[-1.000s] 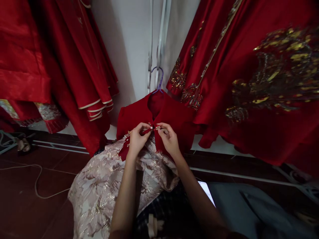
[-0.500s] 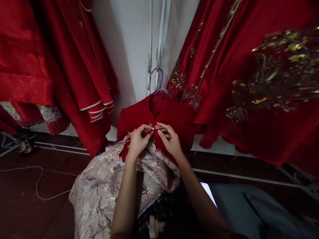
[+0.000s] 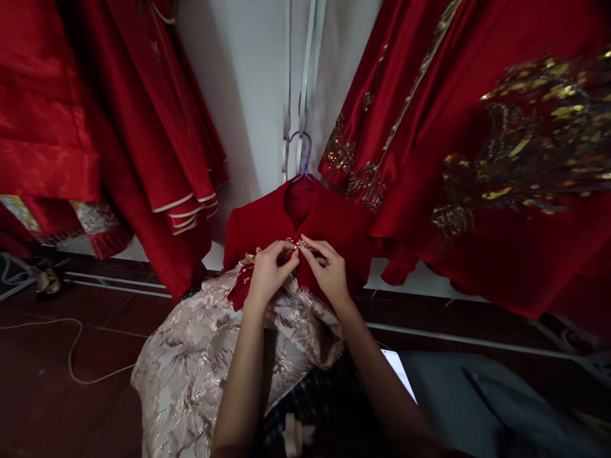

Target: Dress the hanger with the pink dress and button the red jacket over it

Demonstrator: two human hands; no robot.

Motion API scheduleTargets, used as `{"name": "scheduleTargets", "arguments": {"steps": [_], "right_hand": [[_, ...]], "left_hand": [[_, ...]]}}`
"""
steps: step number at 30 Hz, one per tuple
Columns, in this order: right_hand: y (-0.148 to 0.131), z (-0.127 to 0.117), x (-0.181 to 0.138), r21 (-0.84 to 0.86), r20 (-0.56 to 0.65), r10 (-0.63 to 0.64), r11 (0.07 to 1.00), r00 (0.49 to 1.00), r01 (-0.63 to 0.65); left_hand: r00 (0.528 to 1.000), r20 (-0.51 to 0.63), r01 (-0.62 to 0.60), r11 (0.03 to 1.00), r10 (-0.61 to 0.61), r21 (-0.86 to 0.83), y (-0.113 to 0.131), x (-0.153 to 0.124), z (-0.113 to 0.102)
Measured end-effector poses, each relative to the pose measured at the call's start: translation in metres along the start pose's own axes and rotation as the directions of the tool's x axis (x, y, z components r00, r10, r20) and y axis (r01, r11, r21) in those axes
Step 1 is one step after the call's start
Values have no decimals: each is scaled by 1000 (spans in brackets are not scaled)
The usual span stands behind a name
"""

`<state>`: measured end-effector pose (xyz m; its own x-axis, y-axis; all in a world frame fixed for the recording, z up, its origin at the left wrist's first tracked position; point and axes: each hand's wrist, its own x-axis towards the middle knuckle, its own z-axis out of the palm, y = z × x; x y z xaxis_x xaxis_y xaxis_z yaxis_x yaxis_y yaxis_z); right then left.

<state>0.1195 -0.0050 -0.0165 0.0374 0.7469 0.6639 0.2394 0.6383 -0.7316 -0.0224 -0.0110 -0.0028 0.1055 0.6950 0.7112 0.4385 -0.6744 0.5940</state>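
Observation:
A small red jacket (image 3: pixel 334 222) hangs on a purple hanger (image 3: pixel 305 156) in front of me, above a pale gold brocade skirt (image 3: pixel 191 369). My left hand (image 3: pixel 267 273) and my right hand (image 3: pixel 327 270) meet at the jacket's front opening, just below the collar. Both pinch the gold beaded fastening (image 3: pixel 296 243) between thumb and fingertips, with the red cloth edges gathered under them. My fingertips cover most of the fastening.
Long red gowns hang at the left (image 3: pixel 143 127) and, with gold embroidery, at the right (image 3: pixel 501 159). A white wall with a metal rail (image 3: pixel 310 63) is behind. A cable (image 3: pixel 71 356) lies on the dark red floor. A grey cloth (image 3: pixel 477 401) and a white device (image 3: pixel 401 375) lie at the lower right.
My two hands have drawn closer together at the fastening, the fingertips now touching. The jacket and skirt hang as before.

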Motion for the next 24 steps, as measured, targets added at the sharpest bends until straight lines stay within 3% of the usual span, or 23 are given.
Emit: {"name": "scheduleTargets", "arguments": {"steps": [11, 24], "right_hand": [[0, -3, 0, 36, -1, 43, 998, 999, -43], [7, 4, -1, 150, 9, 68, 986, 998, -68]], "left_hand": [[996, 58, -73, 988, 65, 136, 3, -2, 4], [991, 91, -115, 980, 101, 160, -4, 0, 9]]}}
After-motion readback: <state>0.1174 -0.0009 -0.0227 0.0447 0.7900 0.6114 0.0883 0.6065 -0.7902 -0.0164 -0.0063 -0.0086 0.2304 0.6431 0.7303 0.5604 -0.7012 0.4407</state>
